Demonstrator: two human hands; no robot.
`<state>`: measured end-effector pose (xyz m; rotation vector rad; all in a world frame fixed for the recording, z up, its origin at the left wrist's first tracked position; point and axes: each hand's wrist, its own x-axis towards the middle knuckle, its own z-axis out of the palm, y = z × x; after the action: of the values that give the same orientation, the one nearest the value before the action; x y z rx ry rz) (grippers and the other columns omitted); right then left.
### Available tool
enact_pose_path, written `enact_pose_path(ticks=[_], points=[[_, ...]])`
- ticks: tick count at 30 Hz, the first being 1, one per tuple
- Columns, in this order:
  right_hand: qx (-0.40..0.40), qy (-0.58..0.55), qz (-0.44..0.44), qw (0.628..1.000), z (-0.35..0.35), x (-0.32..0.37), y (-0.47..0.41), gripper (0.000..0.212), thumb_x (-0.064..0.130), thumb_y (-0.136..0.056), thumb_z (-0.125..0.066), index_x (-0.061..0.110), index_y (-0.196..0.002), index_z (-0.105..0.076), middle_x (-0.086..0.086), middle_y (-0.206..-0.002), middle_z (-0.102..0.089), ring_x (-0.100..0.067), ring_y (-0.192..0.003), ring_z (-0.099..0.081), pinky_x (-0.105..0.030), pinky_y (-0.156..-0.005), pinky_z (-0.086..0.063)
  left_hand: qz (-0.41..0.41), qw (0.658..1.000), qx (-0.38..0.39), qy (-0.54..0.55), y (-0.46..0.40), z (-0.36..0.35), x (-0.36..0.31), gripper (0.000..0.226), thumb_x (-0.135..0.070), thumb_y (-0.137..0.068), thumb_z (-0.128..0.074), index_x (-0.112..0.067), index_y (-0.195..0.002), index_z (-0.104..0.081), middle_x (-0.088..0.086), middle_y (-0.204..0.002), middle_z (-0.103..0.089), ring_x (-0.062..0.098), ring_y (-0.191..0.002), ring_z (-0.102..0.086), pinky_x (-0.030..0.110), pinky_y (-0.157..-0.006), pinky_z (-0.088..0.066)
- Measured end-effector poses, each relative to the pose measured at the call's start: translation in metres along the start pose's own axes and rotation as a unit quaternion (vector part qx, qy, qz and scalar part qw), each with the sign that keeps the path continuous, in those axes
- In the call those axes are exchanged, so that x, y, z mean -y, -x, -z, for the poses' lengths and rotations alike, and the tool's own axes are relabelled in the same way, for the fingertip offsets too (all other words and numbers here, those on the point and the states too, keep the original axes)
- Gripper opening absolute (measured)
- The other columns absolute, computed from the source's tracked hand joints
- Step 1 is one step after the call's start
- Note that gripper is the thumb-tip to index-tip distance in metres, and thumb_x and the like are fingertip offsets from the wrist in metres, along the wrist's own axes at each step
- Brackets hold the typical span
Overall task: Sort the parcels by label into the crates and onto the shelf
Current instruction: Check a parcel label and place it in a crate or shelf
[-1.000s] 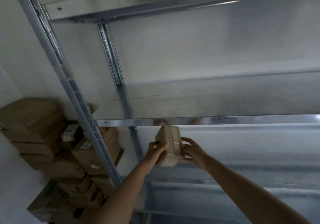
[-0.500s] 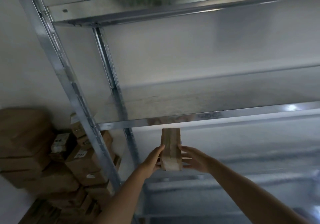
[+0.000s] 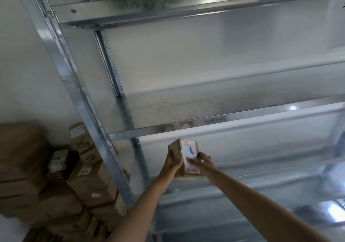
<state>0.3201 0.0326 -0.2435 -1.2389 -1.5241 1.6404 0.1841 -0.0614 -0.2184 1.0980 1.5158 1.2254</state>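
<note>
A small cardboard parcel (image 3: 183,159) is held in both hands just below the front rail of the metal shelf (image 3: 214,119), left of the rail's middle and just right of the rear slotted upright (image 3: 119,92). The left hand (image 3: 172,162) is wrapped round the parcel's left side with the fingers curled onto the brown face; the right hand (image 3: 202,164) is laid against the labelled face, thumb and fingers pinching the right edge. The grip is therefore narrow and closed on the parcel on both sides. The step in hand is judged to be the reading of the label (image 3: 189,156), followed by placement onto the shelf. For a good result, the white label is best kept turned toward the head and clear of the right fingers, which partly cover it at present; its text is too blurred to be read here. The parcel should then be raised above the rail before being pushed back, so that its upper edge is not caught on the rail's underside. The parcel's long axis is set roughly upright, tilted slightly, with the far end pointing up toward the rail and the near end toward the forearms. A stack of cardboard boxes (image 3: 56,182) is seen left of the front slotted upright (image 3: 74,84), well apart from the parcel.
</note>
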Motion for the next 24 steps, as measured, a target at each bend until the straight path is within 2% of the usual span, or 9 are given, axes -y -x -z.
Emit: enact_pose_path(ticks=[2,4,6,8,11,14,17,20,24], points=[[0.009,-0.080,0.013,0.997,0.005,0.003,0.005,0.052,0.026,-0.084,-0.075,0.004,-0.127,-0.056,-0.016,-0.123,-0.060,-0.026,-0.094,-0.069,-0.032,-0.069,-0.060,0.007,1.000,-0.001,0.023,-0.001,0.008,0.004,0.061,-0.025,-0.094,-0.061,-0.030,-0.145,-0.028,0.004,-0.142,-0.050,0.009,-0.104,-0.064,0.021,-0.073,-0.057],[0.006,-0.115,0.014,0.993,0.013,0.008,0.011,0.040,0.012,-0.091,-0.068,0.004,-0.128,-0.055,-0.017,-0.115,-0.062,-0.023,-0.089,-0.067,-0.027,-0.062,-0.057,0.039,0.999,-0.009,0.037,0.005,0.013,0.000,0.066,-0.030,-0.092,-0.065,-0.036,-0.144,-0.026,0.003,-0.136,-0.054,0.012,-0.102,-0.064,0.021,-0.069,-0.057],[0.020,-0.119,0.014,0.993,0.022,0.013,0.014,0.036,0.006,-0.091,-0.066,0.007,-0.125,-0.055,-0.016,-0.107,-0.063,-0.021,-0.088,-0.066,-0.026,-0.064,-0.055,0.059,0.997,-0.013,0.057,0.007,0.015,0.000,0.072,-0.041,-0.086,-0.071,-0.040,-0.143,-0.028,0.001,-0.127,-0.061,0.014,-0.102,-0.065,0.024,-0.067,-0.056],[0.041,-0.116,0.010,0.992,0.032,0.017,0.014,0.036,0.004,-0.090,-0.067,0.009,-0.123,-0.053,-0.014,-0.108,-0.066,-0.023,-0.092,-0.067,-0.029,-0.069,-0.055,0.068,0.995,-0.009,0.067,0.007,0.014,0.000,0.086,-0.048,-0.073,-0.075,-0.042,-0.145,-0.028,0.001,-0.125,-0.063,0.019,-0.108,-0.064,0.031,-0.075,-0.055],[0.068,-0.116,0.014,0.991,0.045,0.024,0.013,0.045,0.006,-0.086,-0.071,0.011,-0.125,-0.050,-0.015,-0.116,-0.067,-0.030,-0.102,-0.067,-0.041,-0.084,-0.058,0.064,0.996,0.011,0.065,0.008,0.005,-0.007,0.098,-0.057,-0.064,-0.077,-0.044,-0.146,-0.028,0.002,-0.131,-0.060,0.023,-0.118,-0.059,0.041,-0.089,-0.055],[0.081,-0.127,0.023,0.988,0.060,0.029,0.017,0.050,0.011,-0.085,-0.073,0.012,-0.129,-0.049,-0.015,-0.118,-0.066,-0.031,-0.105,-0.067,-0.043,-0.086,-0.057,0.054,0.996,0.027,0.067,0.008,-0.008,-0.017,0.102,-0.057,-0.060,-0.079,-0.043,-0.147,-0.028,0.003,-0.134,-0.057,0.026,-0.121,-0.058,0.048,-0.099,-0.052],[0.090,-0.138,0.031,0.986,0.083,0.030,0.019,0.049,0.017,-0.088,-0.071,0.013,-0.133,-0.050,-0.014,-0.118,-0.067,-0.030,-0.108,-0.066,-0.045,-0.089,-0.056,0.050,0.995,0.033,0.077,0.006,-0.024,-0.025,0.098,-0.052,-0.062,-0.080,-0.042,-0.146,-0.030,0.004,-0.131,-0.059,0.027,-0.120,-0.058,0.049,-0.099,-0.051],[0.101,-0.144,0.033,0.984,0.110,0.028,0.020,0.048,0.023,-0.090,-0.067,0.017,-0.135,-0.051,-0.012,-0.118,-0.068,-0.031,-0.110,-0.065,-0.052,-0.097,-0.052,0.048,0.995,0.041,0.076,0.005,-0.047,-0.035,0.085,-0.051,-0.072,-0.073,-0.042,-0.144,-0.030,0.005,-0.133,-0.057,0.029,-0.122,-0.056,0.046,-0.099,-0.052],[0.125,-0.142,0.052,0.980,0.145,0.028,0.027,0.048,0.028,-0.089,-0.066,0.021,-0.135,-0.054,-0.008,-0.119,-0.069,-0.031,-0.111,-0.065,-0.051,-0.095,-0.053,0.045,0.997,0.027,0.058,0.002,-0.079,-0.044,0.081,-0.058,-0.074,-0.064,-0.038,-0.145,-0.031,0.002,-0.132,-0.056,0.026,-0.120,-0.056,0.040,-0.092,-0.056]])
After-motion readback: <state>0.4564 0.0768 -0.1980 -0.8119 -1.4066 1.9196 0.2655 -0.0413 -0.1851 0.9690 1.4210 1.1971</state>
